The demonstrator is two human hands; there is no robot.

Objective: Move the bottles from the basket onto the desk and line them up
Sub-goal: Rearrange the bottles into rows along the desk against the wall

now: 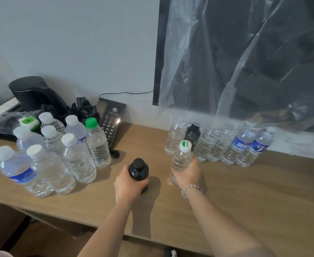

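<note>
My left hand (128, 184) is wrapped round a small black bottle (138, 169) that stands on the wooden desk (245, 201), near its middle. My right hand (186, 174) grips a clear water bottle (182, 158) with a white and green cap, upright on the desk just right of the black one. Behind it, a row of several clear bottles (232, 147) and one dark bottle (192, 135) runs along the back right. On the left stands a cluster of several clear water bottles (63, 154), one with a green cap (91, 122). No basket is in view.
A black kettle (33, 93), black plastic bags (83, 108) and a desk phone (110, 119) sit at the back left. A plastic-covered dark screen (245, 58) hangs over the back right row. The desk's front edge runs just below my forearms.
</note>
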